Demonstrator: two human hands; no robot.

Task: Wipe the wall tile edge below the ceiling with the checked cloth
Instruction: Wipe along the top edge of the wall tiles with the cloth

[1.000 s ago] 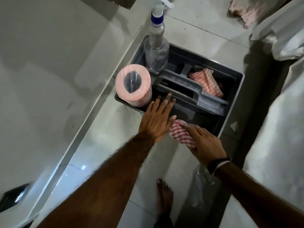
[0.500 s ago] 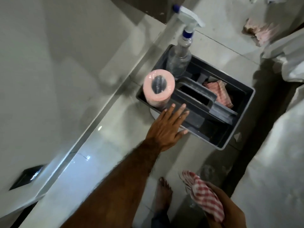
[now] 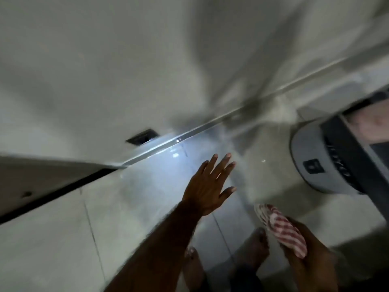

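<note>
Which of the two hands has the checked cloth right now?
The right hand, low at the frame's right, is closed around the red-and-white checked cloth. The left hand is empty, its fingers spread flat above the floor tiles.

Checked cloth: you see red and white checks, blurred into stripes where it is bunched in your right hand.
Floor tiles: pale grey-white, glossy, with thin darker grout lines and a bright bluish-white glare patch near your left hand.
Wall: off-white to light grey, with soft grey shadows across it.
Strip at the wall's foot: silvery, catching light.
Small wall plate: dark, nearly black.
Round object at your right: light grey with a black band and a dark square mark.
</note>
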